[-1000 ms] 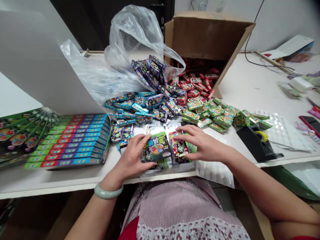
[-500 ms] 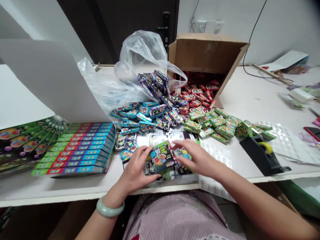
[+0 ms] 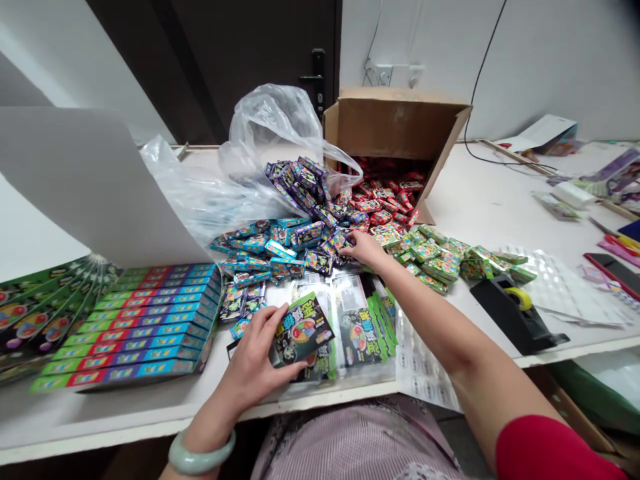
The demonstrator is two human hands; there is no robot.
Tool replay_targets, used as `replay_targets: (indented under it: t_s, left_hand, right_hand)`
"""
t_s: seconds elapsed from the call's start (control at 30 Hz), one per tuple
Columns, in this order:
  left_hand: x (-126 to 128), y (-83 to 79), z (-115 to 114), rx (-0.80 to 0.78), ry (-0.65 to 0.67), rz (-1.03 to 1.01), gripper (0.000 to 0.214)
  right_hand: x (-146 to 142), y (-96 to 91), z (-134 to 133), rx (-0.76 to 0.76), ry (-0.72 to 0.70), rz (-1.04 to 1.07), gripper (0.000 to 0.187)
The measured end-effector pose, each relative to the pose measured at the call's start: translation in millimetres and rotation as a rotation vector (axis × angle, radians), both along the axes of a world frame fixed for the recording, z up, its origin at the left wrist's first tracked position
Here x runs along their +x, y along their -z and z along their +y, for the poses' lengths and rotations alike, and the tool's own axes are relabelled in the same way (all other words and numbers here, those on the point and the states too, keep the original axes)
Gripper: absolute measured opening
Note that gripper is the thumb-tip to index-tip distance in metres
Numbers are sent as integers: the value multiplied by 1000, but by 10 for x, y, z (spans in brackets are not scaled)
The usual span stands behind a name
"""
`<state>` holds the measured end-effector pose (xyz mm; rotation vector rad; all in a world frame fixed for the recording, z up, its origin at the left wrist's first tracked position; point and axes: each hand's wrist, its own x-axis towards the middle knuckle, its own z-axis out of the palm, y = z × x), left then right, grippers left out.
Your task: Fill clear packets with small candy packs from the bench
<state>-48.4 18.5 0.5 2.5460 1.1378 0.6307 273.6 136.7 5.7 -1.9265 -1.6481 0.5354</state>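
My left hand [image 3: 255,363] grips a small dark printed pouch [image 3: 300,333] near the table's front edge, with a pale green bangle [image 3: 200,457] on that wrist. More such pouches [image 3: 363,327] lie flat just to its right. My right hand [image 3: 364,247] reaches far forward into the heap of little sweet packets, fingers curled on the purple packets [image 3: 330,243]. What they hold, if anything, is hidden. Blue packets [image 3: 260,247], red packets [image 3: 385,197] and green packets [image 3: 435,253] form the rest of the heap.
A tipped cardboard box [image 3: 400,127] spills the red packets. A clear plastic bag [image 3: 270,133] lies behind the heap. Long colourful boxes [image 3: 145,320] are stacked at left under a white sheet [image 3: 85,180]. A black tape dispenser [image 3: 515,310] and sticker sheets [image 3: 565,280] sit at right.
My right hand left the pouches and stretched forward into the purple packets. My left hand kept its pouch. The camera tilted up a little.
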Motion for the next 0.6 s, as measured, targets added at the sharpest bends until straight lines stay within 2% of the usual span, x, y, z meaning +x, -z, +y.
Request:
replay_targets:
  t_s: [0.13,0.23,0.3,0.37,0.43,0.5,0.6]
  left_hand:
    - [-61,42,29,-6,-19,5,85]
    - [-121,47,63,-4,-19,-1,84]
    - [-148,50,75,5,-29,-3,83]
    - [-157,60,73,18,-38,-6,82]
    - [-152,75,61,24,-41,-8,82]
    - [-140,88,44,20,-34,-6,83]
    - [-132,91,23,7,-26,3,83]
  right_hand:
    - [30,15,-163,-18,-74,133,19]
    - [87,-17,-440,-53,-171,255,24]
    - [107,-36,-659,-7,-164,273,26]
    - [84,-43,-887,112,-106,125,26]
    - [17,-42,-1104,182,-89,-141,25]
    - [-59,-46,-1282,142,-184,-320,34]
    - [-60,-79,-1405,41,-367,-261,64]
